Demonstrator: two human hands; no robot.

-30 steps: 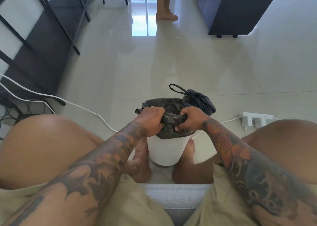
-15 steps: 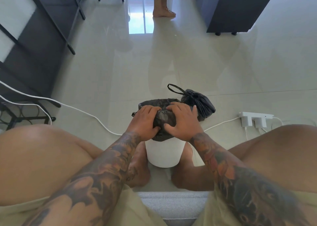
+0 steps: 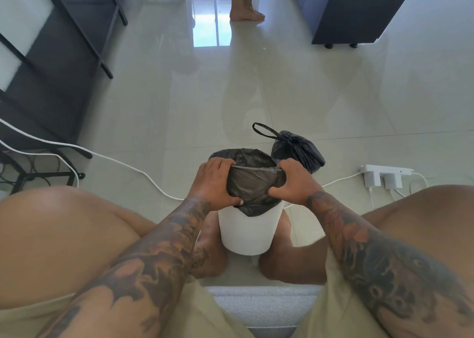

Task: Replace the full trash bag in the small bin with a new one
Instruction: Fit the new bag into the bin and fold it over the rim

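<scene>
Both my left hand (image 3: pixel 214 182) and right hand (image 3: pixel 295 181) grip the new bag (image 3: pixel 252 184), fingers clenched on its hem; overstretching across the bin (image 3: pixel 246 231) rim risks tearing it

Head-worn view, steeply downward, close over seated lap.
</scene>
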